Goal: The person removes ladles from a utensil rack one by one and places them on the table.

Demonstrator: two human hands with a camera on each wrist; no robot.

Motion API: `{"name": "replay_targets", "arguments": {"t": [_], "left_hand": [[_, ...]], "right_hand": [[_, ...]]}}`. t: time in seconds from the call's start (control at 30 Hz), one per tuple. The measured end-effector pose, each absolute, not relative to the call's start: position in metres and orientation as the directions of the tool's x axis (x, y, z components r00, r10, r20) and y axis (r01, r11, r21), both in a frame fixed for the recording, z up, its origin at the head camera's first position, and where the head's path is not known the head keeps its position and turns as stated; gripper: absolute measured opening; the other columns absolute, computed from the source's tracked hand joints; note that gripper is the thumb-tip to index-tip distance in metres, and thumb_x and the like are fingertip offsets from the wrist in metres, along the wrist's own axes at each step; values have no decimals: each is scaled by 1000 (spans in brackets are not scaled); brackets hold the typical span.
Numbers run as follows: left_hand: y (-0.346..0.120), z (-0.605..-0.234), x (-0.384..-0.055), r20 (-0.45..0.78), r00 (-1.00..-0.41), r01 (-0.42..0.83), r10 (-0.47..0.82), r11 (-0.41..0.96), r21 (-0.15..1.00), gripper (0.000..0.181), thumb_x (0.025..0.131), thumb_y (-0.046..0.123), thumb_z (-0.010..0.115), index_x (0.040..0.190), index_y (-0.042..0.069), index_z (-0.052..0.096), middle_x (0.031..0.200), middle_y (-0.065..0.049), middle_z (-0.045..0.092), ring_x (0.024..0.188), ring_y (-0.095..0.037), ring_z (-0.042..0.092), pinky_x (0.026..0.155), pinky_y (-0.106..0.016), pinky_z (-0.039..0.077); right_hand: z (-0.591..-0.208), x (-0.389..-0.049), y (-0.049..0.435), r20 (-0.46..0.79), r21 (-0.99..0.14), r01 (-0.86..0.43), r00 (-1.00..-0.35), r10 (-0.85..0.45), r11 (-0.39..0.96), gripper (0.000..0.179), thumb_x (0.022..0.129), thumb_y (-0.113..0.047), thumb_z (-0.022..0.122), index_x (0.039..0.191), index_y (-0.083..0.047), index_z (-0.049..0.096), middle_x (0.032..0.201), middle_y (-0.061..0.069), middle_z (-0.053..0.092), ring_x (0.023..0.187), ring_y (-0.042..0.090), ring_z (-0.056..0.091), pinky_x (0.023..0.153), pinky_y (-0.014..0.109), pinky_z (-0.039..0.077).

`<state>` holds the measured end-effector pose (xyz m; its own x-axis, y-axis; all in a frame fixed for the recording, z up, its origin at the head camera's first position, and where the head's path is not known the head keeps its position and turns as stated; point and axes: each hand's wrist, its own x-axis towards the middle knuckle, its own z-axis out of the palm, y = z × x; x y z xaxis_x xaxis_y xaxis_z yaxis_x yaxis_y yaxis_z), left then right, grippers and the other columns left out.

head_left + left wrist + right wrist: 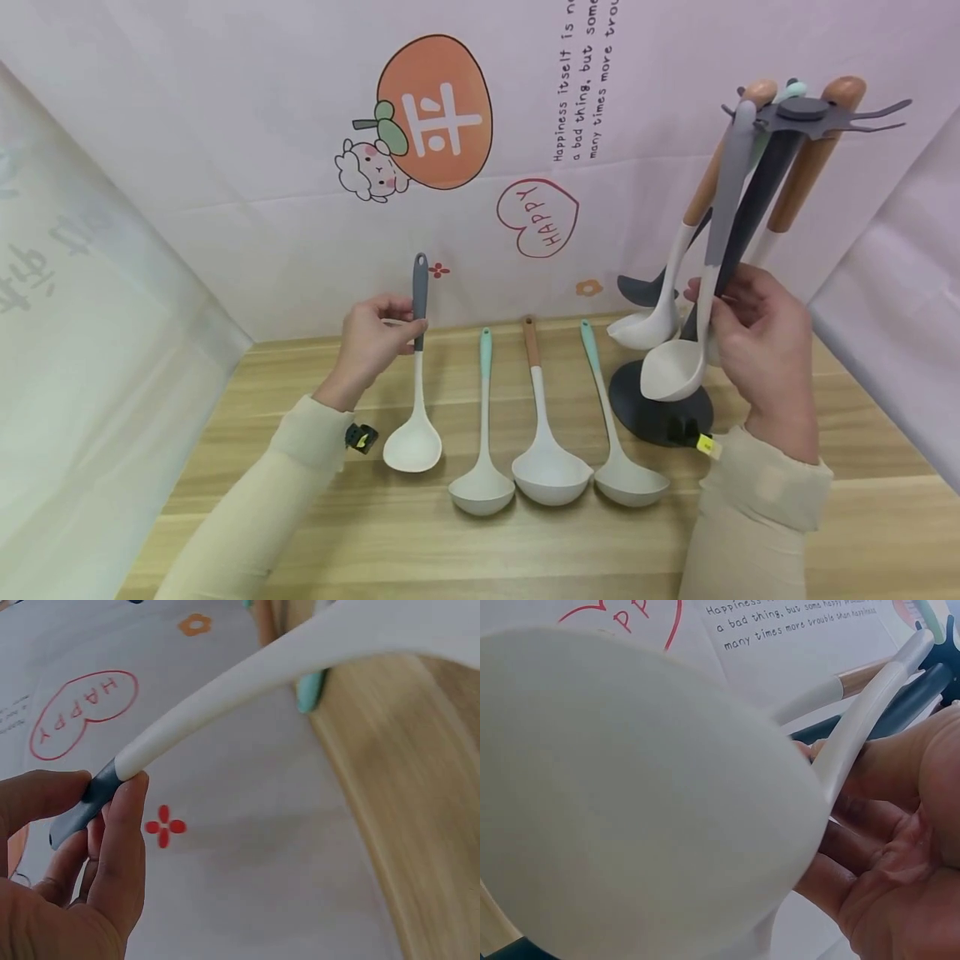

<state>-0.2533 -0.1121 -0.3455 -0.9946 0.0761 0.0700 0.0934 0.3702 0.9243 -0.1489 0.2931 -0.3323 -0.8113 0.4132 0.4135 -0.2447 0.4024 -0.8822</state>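
My left hand (378, 333) pinches the dark grey handle of a white ladle (412, 446), its bowl hanging down over the table. In the left wrist view, thumb and fingers hold that handle (99, 787) just below the white neck. At the right, my right hand (772, 342) grips the dark post of a utensil stand (761, 200), partly hidden behind hanging ladles. A grey-handled ladle (672, 371) hangs in front of the fingers; its bowl (630, 795) fills much of the right wrist view. Beside it hangs a wooden-handled ladle (645, 329).
Three ladles lie in a row on the wooden table (360, 542): one mint-handled (483, 487), one brown-handled (551, 475), another mint-handled (630, 479). The stand's round black base (637, 412) is right of them. A printed white cloth (262, 242) backs the table.
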Motion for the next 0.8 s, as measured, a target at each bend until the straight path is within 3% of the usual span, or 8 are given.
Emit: {"name": "replay_targets", "arguments": {"t": [0.3, 0.8], "left_hand": [[-115, -374, -264, -104, -984, -33, 146, 427, 904, 31, 94, 5, 75, 122, -8, 67, 107, -16, 71, 82, -14, 73, 70, -32, 68], [-106, -407, -279, -208, -964, -109, 163, 469, 876, 27, 94, -1, 72, 118, -13, 68, 102, -24, 76, 71, -14, 73, 66, -31, 67]], "right_hand": [[-332, -149, 293, 425, -879, -252, -800, 425, 405, 30, 100, 2, 60, 125, -10, 71, 96, -22, 75, 92, -4, 73, 80, 6, 53], [-330, -146, 292, 401, -876, -215, -821, 406, 431, 31, 102, -4, 61, 132, -9, 68, 100, -24, 75, 99, -3, 73, 83, 6, 54]]}}
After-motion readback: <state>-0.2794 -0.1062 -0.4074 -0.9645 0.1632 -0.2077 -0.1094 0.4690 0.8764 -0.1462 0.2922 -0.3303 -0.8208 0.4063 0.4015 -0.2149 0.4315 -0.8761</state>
